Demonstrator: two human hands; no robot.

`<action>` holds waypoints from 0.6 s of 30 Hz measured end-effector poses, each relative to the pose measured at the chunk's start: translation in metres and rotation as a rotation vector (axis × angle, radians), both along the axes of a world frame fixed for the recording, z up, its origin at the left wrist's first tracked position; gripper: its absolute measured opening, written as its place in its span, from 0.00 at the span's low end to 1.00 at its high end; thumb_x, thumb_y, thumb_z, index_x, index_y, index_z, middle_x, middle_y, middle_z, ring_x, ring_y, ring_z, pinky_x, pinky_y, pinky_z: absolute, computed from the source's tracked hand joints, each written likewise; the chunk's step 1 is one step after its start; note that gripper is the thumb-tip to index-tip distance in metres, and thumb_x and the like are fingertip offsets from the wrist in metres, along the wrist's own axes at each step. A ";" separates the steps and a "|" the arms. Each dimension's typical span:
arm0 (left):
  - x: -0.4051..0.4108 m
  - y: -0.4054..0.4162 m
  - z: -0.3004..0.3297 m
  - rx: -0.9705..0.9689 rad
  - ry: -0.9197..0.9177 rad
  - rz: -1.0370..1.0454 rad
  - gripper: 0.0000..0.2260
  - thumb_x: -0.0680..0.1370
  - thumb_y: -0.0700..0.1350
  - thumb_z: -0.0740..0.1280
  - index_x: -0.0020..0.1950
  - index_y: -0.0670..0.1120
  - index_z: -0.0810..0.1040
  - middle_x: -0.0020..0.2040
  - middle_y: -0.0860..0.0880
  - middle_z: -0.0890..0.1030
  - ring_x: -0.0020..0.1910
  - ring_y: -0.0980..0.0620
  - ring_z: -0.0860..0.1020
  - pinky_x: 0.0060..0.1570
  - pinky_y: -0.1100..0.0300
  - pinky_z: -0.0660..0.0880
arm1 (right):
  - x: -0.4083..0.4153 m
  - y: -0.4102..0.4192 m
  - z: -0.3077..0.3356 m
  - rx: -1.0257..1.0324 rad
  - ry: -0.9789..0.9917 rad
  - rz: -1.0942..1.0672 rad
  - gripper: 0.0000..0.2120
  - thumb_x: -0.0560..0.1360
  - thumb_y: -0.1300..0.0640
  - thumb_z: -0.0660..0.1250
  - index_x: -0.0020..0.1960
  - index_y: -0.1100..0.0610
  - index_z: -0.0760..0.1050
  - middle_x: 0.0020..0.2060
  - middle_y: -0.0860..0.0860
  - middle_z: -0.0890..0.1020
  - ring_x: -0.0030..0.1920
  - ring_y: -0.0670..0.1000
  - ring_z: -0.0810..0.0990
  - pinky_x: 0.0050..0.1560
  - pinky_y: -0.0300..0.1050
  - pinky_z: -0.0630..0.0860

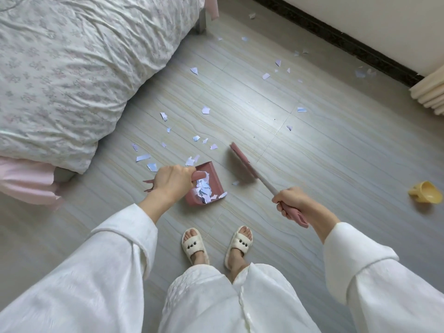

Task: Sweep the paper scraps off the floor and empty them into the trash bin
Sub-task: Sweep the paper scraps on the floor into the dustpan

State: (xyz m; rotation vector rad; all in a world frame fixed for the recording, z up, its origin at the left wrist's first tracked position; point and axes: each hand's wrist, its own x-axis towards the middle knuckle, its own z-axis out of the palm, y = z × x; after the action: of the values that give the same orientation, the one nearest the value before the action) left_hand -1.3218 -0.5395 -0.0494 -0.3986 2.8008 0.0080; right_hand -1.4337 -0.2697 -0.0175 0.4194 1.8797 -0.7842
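L hand (170, 180) grips dustpan (206, 186) w/ scraps (204, 191); R hand (292, 203) grips broom (242, 163).

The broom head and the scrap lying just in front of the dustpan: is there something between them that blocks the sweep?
Nothing visible does. The scrap lies on bare floor between the broom head and the dustpan, close to the bristles. No trash bin is in view.

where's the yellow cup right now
In the head view the yellow cup lies tipped on its side on the floor at the far right, beyond the right hand gripping the broom.
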 end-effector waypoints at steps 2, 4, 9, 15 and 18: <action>0.004 0.002 -0.008 0.014 -0.035 -0.010 0.14 0.77 0.56 0.62 0.48 0.47 0.77 0.43 0.45 0.82 0.44 0.43 0.80 0.37 0.59 0.66 | 0.017 -0.007 -0.010 0.002 -0.034 -0.034 0.08 0.75 0.69 0.60 0.37 0.63 0.68 0.26 0.56 0.71 0.14 0.47 0.68 0.17 0.32 0.63; 0.007 0.001 -0.015 0.019 -0.036 0.008 0.13 0.77 0.55 0.62 0.48 0.47 0.77 0.43 0.45 0.82 0.44 0.43 0.80 0.37 0.58 0.67 | 0.033 -0.017 -0.019 -0.015 -0.104 -0.072 0.08 0.75 0.68 0.60 0.38 0.64 0.68 0.26 0.57 0.71 0.14 0.47 0.68 0.17 0.32 0.64; 0.000 -0.009 -0.020 0.054 0.014 0.065 0.13 0.78 0.54 0.60 0.45 0.47 0.77 0.41 0.44 0.82 0.41 0.42 0.79 0.35 0.59 0.64 | 0.028 -0.029 -0.016 -0.100 -0.301 -0.188 0.10 0.78 0.62 0.61 0.38 0.57 0.66 0.22 0.51 0.71 0.14 0.44 0.66 0.15 0.29 0.62; -0.004 -0.021 -0.021 0.057 -0.001 0.034 0.12 0.77 0.55 0.62 0.46 0.47 0.76 0.43 0.45 0.82 0.43 0.42 0.79 0.35 0.58 0.65 | 0.009 -0.035 0.007 -0.083 -0.258 -0.057 0.08 0.77 0.60 0.62 0.40 0.58 0.68 0.20 0.49 0.72 0.16 0.44 0.68 0.16 0.31 0.63; -0.001 -0.026 -0.020 0.054 0.005 0.042 0.12 0.77 0.55 0.62 0.46 0.47 0.76 0.43 0.45 0.82 0.43 0.43 0.79 0.35 0.59 0.65 | 0.016 -0.036 0.007 -0.094 -0.183 -0.070 0.05 0.76 0.62 0.63 0.42 0.59 0.69 0.21 0.50 0.73 0.16 0.45 0.68 0.18 0.31 0.64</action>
State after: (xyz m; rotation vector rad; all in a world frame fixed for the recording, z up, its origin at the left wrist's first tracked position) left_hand -1.3224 -0.5653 -0.0697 -0.4454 2.7896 0.0938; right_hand -1.4177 -0.3056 -0.0106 0.4838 1.6590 -0.8485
